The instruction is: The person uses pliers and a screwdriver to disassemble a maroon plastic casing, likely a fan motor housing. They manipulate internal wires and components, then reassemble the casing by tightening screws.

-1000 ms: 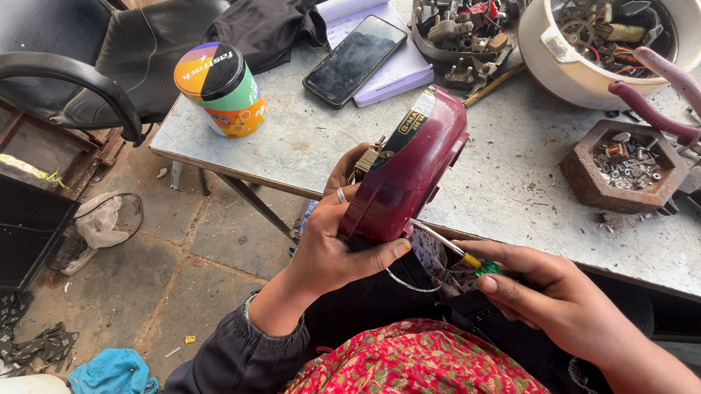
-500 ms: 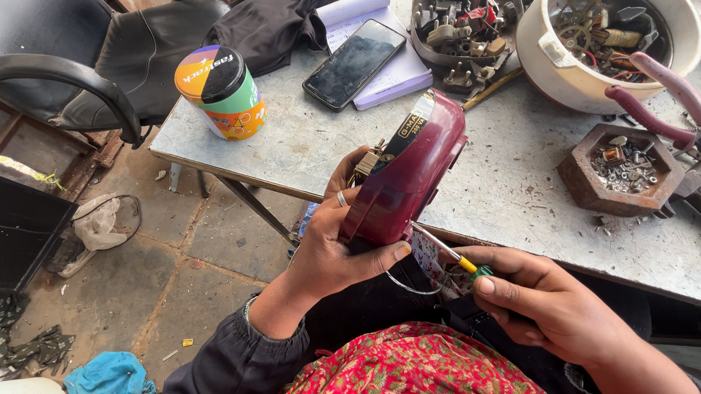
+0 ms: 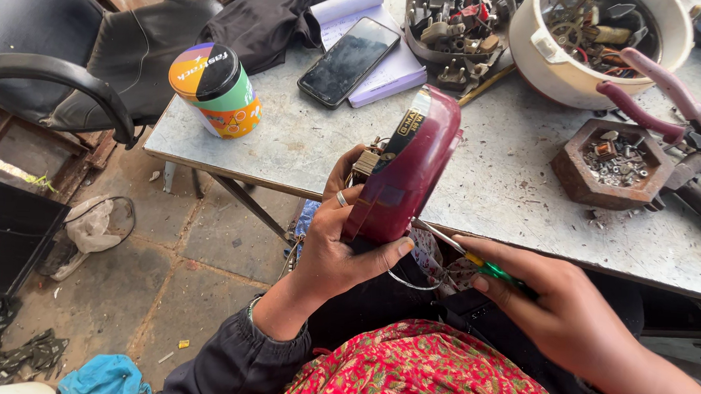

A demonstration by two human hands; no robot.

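Barely shifted, maroon casing [image 3: 406, 172] tilts in left hand [image 3: 340, 248].

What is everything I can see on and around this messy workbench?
maroon casing: 1, dark red, held upright at table edge
screwdriver: 1, green-yellow handle, tip at casing
canister: 1, multicoloured, black lid, table's left corner
phone: 1, black, on lilac notepad
white pot: 1, full of parts, table back
hexagonal tray: 1, brown, holding screws
pliers: 1, pink handles
chair: 1, black, left
left hand: grips casing
right hand: holds screwdriver
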